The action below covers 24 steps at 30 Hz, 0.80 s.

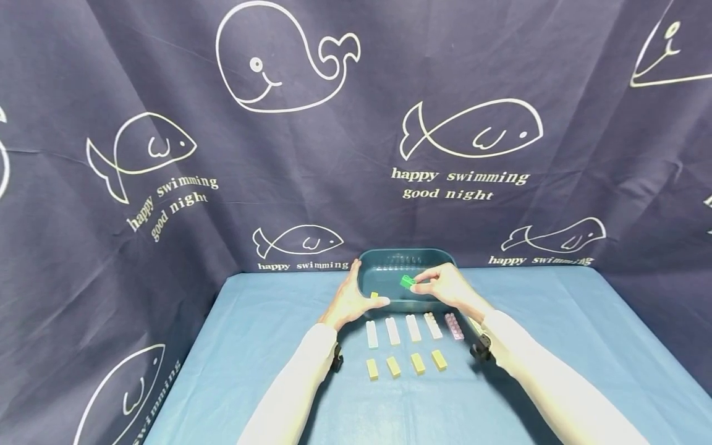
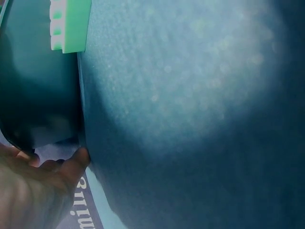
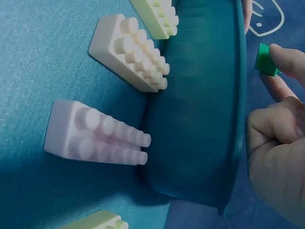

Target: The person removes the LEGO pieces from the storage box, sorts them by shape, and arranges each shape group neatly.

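Note:
A dark teal plastic bin (image 1: 414,306) stands at the back of the table. My left hand (image 1: 350,303) grips its left front corner, thumb along the front rim and fingers along the left side. Over the bin, my right hand (image 1: 449,287) pinches a small green toy brick (image 1: 407,282) between thumb and fingertips; the right wrist view shows that green brick (image 3: 267,60) above rim height. A bit of a yellow brick (image 1: 374,295) shows inside the bin near my left thumb, the remainder hidden.
In front of the bin lies a row of long studded bricks, whitish to cream, with a pink brick (image 1: 453,326) toward the right. A pale yellow brick (image 1: 476,327) is partly covered by my right wrist. Nearer me, several yellow bricks (image 1: 418,364) form another row. A dark curtain (image 1: 367,154) hangs behind.

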Available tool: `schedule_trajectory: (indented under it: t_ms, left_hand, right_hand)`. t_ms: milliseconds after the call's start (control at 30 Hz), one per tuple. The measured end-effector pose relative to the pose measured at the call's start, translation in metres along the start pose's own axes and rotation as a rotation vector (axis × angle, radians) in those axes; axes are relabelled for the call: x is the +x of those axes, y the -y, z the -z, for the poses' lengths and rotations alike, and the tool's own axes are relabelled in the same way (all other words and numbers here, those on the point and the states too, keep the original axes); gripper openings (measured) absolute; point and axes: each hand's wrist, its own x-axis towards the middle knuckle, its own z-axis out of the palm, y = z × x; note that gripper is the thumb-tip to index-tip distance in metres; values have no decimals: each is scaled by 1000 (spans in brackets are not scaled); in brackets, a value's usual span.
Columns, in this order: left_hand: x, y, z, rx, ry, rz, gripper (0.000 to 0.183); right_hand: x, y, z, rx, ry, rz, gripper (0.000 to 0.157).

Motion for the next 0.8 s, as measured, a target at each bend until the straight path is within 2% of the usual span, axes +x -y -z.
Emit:
schedule_trajectory:
  t_ms: [267, 533, 700, 800]
  left_hand:
    - [1, 2, -2, 1, 0, 3, 128]
    - [1, 1, 0, -10, 1, -15, 129]
    - [-1, -1, 2, -16, -1, -20, 128]
    - [-1, -2, 2, -18, 8, -12, 129]
  right_hand:
    - [-22, 4, 7, 7, -8, 34, 33]
    - [-51, 1, 11, 39, -9, 31, 38]
    - [-67, -1, 12, 54, -20, 59, 35]
    - [-78, -5, 13, 74, -19, 37, 33]
